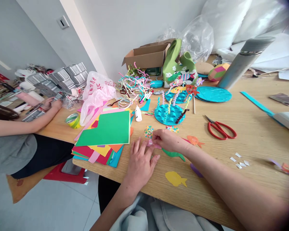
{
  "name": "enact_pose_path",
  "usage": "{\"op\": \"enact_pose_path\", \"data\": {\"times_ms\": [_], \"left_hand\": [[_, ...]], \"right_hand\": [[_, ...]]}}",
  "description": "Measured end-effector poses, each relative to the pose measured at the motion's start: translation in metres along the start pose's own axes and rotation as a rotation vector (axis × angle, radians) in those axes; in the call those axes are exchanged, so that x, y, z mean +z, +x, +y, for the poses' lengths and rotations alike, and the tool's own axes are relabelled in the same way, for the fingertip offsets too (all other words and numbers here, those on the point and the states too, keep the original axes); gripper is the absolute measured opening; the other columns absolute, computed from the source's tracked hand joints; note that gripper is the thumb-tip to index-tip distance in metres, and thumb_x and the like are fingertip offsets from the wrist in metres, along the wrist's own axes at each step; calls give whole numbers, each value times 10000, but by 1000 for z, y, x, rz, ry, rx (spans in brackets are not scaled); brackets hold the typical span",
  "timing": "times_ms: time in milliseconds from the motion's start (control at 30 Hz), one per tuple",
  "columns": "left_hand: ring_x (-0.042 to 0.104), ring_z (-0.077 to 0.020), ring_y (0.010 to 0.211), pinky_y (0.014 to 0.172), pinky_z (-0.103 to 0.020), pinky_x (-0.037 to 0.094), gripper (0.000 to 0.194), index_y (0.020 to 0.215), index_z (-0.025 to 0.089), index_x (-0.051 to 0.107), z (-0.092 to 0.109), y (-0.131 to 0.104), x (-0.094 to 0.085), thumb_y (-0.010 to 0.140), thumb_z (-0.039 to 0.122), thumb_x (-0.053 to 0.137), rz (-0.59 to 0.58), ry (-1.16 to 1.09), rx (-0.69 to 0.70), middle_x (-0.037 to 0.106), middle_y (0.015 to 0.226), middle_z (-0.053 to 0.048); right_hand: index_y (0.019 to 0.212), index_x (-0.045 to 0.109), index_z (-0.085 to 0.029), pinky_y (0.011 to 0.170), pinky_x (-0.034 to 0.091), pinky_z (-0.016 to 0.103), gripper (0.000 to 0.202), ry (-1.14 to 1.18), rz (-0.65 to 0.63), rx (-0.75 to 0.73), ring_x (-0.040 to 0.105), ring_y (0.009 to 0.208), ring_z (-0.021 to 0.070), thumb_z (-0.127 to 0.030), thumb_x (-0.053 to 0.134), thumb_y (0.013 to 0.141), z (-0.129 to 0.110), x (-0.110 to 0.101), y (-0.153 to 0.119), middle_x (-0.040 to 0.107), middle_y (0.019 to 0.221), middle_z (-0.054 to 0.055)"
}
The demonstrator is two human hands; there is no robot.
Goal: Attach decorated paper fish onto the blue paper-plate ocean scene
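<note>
My left hand [140, 162] lies flat on the table with its fingers stretched out, the fingertips beside a small pink paper cutout [149, 143]. My right hand [167, 140] is closed, thumb and fingers pinched down over that cutout; anything between the fingertips is hidden. Two patches of colourful dots, one a dotted cutout [148, 132], lie just beyond. Partly under my right wrist are a green fish cutout [172, 154] and a purple piece [196, 170]. An orange paper fish [194, 140] sits to the right, and a yellow paper fish [175, 178] lies nearer me.
Stacked coloured paper [108, 128] is on the left, with a white glue bottle [138, 114] beside it. Red-handled scissors [221, 128], small white pieces [239, 160] and a tall flask [245, 61] are on the right. Blue discs [170, 118] carry pipe cleaners. A co-worker's arm [31, 120] is at far left.
</note>
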State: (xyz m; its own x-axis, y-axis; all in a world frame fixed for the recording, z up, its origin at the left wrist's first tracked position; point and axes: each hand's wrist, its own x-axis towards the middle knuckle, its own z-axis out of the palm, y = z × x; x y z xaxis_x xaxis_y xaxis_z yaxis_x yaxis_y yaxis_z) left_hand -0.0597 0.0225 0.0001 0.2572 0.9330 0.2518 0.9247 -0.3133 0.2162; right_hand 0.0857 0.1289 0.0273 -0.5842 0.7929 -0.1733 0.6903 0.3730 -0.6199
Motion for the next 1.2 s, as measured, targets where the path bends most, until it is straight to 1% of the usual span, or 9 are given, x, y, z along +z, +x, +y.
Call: {"op": "enact_pose_path", "data": {"times_ms": [100,267,467,633,867,1200], "left_hand": [[326,-323,1353,1087,-555,340,390,1266,217,547,0,0,1,956,405,402,-1,6,1,504,1372,-73],[329,-307,1356,1086,-549,350,374,1251,223,552,0,0,0,952,402,416,-4,12,3,506,1371,-75],[276,-318,1382,1096,-565,335,377,1260,228,550,-1,0,1,957,396,399,-5,-21,-8,501,1376,-64],[294,-319,1373,1101,-564,323,372,1247,226,557,0,1,0,958,398,399,-13,-9,-8,503,1380,-58],[325,-317,1355,1092,-568,329,360,1238,237,558,0,1,-1,953,401,411,-17,11,-6,513,1371,-56],[335,-317,1346,1091,-569,331,354,1224,235,565,1,2,-2,952,402,411,-16,6,-10,522,1357,-59]], "right_hand": [[682,606,-162,576,332,219,119,-5,3,6,506,608,119,-111,524,752,0,2,1,611,659,19],[690,603,-163,581,334,215,135,8,8,-11,504,614,119,-78,507,732,1,2,1,607,654,13],[703,599,-167,574,331,217,111,38,8,-25,495,608,118,-96,517,729,6,4,2,594,639,3],[709,601,-164,579,336,215,127,41,6,-27,494,611,116,-78,508,706,8,4,3,595,654,1],[691,589,-165,577,333,215,130,59,-3,-14,495,612,114,-69,501,705,7,3,3,588,651,-3],[684,594,-167,584,344,215,135,72,-10,-5,511,617,118,-69,504,701,7,3,3,598,636,-8]]}}
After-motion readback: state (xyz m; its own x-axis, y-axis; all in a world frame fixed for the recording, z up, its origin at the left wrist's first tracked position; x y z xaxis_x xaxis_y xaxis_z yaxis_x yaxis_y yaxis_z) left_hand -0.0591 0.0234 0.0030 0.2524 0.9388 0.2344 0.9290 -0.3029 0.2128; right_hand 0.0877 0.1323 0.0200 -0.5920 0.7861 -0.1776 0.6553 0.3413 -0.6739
